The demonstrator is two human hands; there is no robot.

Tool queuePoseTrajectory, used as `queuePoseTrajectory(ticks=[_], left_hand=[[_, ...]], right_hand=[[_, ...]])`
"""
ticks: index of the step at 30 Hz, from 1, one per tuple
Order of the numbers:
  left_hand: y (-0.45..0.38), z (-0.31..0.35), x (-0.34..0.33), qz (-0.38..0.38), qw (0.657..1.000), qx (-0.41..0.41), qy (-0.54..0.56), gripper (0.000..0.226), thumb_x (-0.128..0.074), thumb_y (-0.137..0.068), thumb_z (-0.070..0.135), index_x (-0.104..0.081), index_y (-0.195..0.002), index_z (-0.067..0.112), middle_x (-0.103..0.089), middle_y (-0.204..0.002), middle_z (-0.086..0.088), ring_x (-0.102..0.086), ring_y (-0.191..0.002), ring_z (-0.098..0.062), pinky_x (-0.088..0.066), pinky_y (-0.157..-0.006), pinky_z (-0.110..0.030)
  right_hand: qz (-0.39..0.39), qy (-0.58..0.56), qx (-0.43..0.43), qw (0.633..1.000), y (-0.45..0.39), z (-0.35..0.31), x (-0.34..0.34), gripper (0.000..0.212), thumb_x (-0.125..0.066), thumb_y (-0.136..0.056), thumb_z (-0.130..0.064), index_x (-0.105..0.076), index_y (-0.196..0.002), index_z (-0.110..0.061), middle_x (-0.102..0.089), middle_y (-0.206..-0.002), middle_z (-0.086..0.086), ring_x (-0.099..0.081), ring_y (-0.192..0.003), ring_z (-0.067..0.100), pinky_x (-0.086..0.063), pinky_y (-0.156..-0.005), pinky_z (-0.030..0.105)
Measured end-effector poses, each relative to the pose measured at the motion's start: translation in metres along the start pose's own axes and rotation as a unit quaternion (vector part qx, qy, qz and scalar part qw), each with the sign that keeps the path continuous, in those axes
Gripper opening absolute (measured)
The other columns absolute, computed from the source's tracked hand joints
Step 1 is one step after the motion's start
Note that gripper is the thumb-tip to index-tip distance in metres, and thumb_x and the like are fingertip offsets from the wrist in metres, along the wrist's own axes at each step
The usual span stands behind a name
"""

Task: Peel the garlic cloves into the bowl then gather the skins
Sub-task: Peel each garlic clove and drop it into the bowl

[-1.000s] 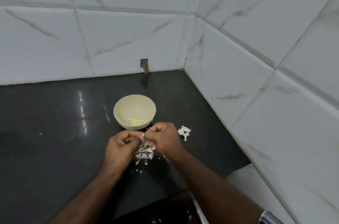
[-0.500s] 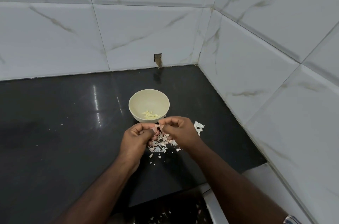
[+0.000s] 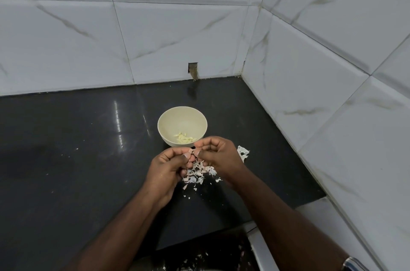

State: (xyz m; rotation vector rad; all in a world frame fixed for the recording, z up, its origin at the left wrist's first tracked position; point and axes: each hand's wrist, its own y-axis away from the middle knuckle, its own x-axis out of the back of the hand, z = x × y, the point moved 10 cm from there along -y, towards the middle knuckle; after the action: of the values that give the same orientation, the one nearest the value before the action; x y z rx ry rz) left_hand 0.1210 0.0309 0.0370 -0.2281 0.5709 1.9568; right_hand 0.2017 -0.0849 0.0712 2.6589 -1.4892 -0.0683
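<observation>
Both hands, left hand [image 3: 165, 165] and right hand [image 3: 218, 155], pinch one small papery-skinned garlic clove [image 3: 192, 152] at 6 o'clock of the round cream bowl [image 3: 168, 119], above pale skin flakes [image 3: 198, 174] on the glossy black surface [image 3: 77, 148].

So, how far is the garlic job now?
Done: several peeled cloves lie in the bowl. In hand: left hand and right hand pinch one clove between them. Left: the skins lie scattered on the counter, not yet gathered.
</observation>
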Motion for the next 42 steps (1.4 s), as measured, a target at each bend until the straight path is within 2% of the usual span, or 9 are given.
queuePoseTrajectory(ticks=[6,11,16,20,26,30,36,38,42], left_hand=[[-0.001,-0.001,0.003,0.009,1.000,0.023,0.012,0.013,-0.060,-0.093,0.000,-0.069,-0.102,0.001,-0.068,-0.079,-0.011,-0.057,-0.061,-0.009,-0.043,-0.052,-0.017],[-0.004,-0.005,0.007,0.018,0.998,0.049,-0.039,0.014,-0.062,-0.092,0.002,-0.072,-0.101,-0.004,-0.067,-0.075,-0.009,-0.054,-0.057,-0.009,-0.042,-0.048,-0.015],[-0.006,-0.005,0.006,0.008,0.997,0.046,-0.064,0.013,-0.065,-0.091,0.004,-0.073,-0.098,-0.004,-0.067,-0.074,-0.008,-0.054,-0.057,-0.009,-0.041,-0.048,-0.016],[-0.004,0.007,0.002,-0.005,0.995,-0.011,-0.094,0.020,-0.076,-0.079,0.007,-0.072,-0.097,0.000,-0.070,-0.072,-0.008,-0.058,-0.058,-0.008,-0.043,-0.054,-0.020],[-0.005,0.025,0.010,0.030,0.957,-0.125,-0.259,0.016,-0.075,-0.084,0.002,-0.077,-0.083,0.017,-0.074,-0.076,-0.008,-0.066,-0.070,-0.017,-0.053,-0.071,-0.036],[0.000,0.037,0.002,0.023,0.909,-0.209,-0.360,0.025,-0.074,-0.085,0.004,-0.077,-0.083,0.029,-0.075,-0.081,0.011,-0.070,-0.080,-0.009,-0.056,-0.075,-0.034],[0.013,0.052,-0.012,-0.004,0.859,-0.303,-0.412,0.026,-0.074,-0.084,0.000,-0.077,-0.087,0.025,-0.074,-0.087,0.020,-0.070,-0.083,-0.004,-0.056,-0.073,-0.026],[0.014,0.053,-0.012,-0.011,0.862,-0.310,-0.402,0.027,-0.073,-0.084,-0.001,-0.077,-0.088,0.026,-0.074,-0.088,0.019,-0.071,-0.084,-0.006,-0.055,-0.074,-0.025],[0.001,0.039,-0.001,0.002,0.928,-0.203,-0.313,0.024,-0.070,-0.088,0.000,-0.078,-0.089,0.023,-0.075,-0.083,0.008,-0.069,-0.077,-0.009,-0.053,-0.070,-0.024]], right_hand=[[0.005,0.151,-0.004,0.989,-0.001,0.012,0.012,0.025,-0.068,-0.079,0.010,-0.075,-0.092,-0.010,-0.068,-0.064,-0.015,-0.059,-0.058,-0.003,-0.048,-0.062,0.017],[-0.022,0.211,0.076,0.974,0.001,-0.009,0.008,0.030,-0.076,-0.084,-0.007,-0.076,-0.102,-0.031,-0.074,-0.093,-0.012,-0.069,-0.089,0.004,-0.055,-0.085,0.022],[-0.038,0.324,0.099,0.940,0.004,-0.018,-0.004,0.013,-0.073,-0.088,-0.017,-0.079,-0.096,-0.025,-0.069,-0.080,-0.025,-0.066,-0.086,-0.004,-0.048,-0.078,0.014],[0.021,0.218,0.052,0.974,0.004,-0.010,0.007,0.008,-0.076,-0.086,-0.014,-0.077,-0.085,-0.022,-0.075,-0.077,-0.012,-0.069,-0.074,0.000,-0.056,-0.075,0.023],[-0.007,0.087,-0.046,0.995,0.005,0.005,0.001,0.007,-0.075,-0.084,-0.001,-0.075,-0.081,-0.008,-0.071,-0.067,0.006,-0.062,-0.060,0.011,-0.051,-0.059,0.023],[-0.019,0.000,-0.139,0.990,0.009,0.017,-0.003,0.009,-0.066,-0.086,0.008,-0.071,-0.083,0.001,-0.070,-0.069,0.011,-0.059,-0.056,0.012,-0.047,-0.052,0.021],[-0.042,-0.067,-0.223,0.972,0.013,0.031,-0.006,0.015,-0.059,-0.090,0.008,-0.068,-0.084,-0.002,-0.070,-0.072,0.010,-0.062,-0.057,0.013,-0.047,-0.052,0.021],[-0.043,-0.082,-0.235,0.968,0.012,0.033,-0.007,0.016,-0.057,-0.090,0.009,-0.067,-0.085,-0.002,-0.070,-0.072,0.011,-0.061,-0.057,0.013,-0.047,-0.051,0.021],[-0.045,-0.079,-0.198,0.976,0.008,0.027,-0.009,0.014,-0.058,-0.092,0.007,-0.069,-0.089,-0.001,-0.071,-0.076,0.012,-0.063,-0.061,0.014,-0.049,-0.055,0.022]])
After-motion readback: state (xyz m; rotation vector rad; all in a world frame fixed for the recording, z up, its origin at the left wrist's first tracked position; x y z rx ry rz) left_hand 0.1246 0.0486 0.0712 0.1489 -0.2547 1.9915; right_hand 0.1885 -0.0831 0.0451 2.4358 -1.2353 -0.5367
